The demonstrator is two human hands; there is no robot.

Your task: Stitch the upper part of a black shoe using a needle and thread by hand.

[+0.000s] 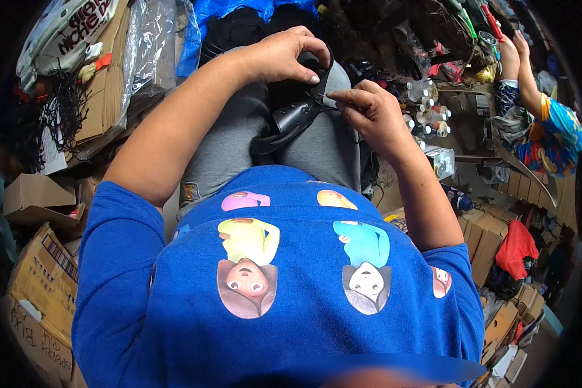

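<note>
In the head view, a black shoe (295, 119) is resting on the person's grey trousers (226, 136), between the thighs. The right hand (370, 111) is pinching a slim item (324, 97) beside it. The left hand (290, 58) is arching above; whether its grip is holding anything, I cannot tell.

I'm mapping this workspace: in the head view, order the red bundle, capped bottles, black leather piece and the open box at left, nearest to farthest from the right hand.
From the right hand:
1. Black leather piece: just left of the hand.
2. Capped bottles: right of the hand.
3. Red bundle: lower right.
4. Open box: far left.
</note>
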